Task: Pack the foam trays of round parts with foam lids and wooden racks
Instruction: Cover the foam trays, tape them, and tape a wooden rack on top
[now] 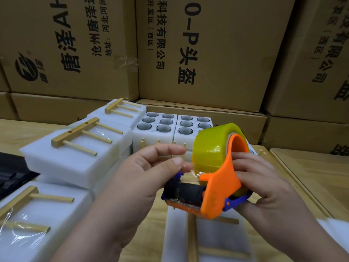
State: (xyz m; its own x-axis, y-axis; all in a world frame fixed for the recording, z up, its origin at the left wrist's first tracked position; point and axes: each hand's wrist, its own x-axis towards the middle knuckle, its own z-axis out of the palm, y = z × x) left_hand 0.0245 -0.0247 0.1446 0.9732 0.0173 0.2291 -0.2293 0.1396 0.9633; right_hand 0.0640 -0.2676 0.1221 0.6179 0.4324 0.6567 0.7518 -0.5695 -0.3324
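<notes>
Foam trays [171,134] of round parts sit open at the table's far side, while a lidded pack with its wooden rack [192,241] lies directly below our hands. We judge the taping step in hand: our right hand [264,188] grips the tape dispenser [217,176], and our left hand [151,176] pinches at the tape's free end. Next, that end must be drawn out and pressed onto the foam.

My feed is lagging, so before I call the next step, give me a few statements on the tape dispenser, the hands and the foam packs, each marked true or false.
1. The right hand grips the orange plastic tape dispenser. True.
2. The yellowish roll of clear tape lies loose on the table. False: it sits in the dispenser.
3. The left hand pinches at the tape end. True.
4. Both uncovered white foam trays of round parts carry lids. False: their wells show.
5. A wooden rack with three pegs lies on a white foam lid. True.
</notes>
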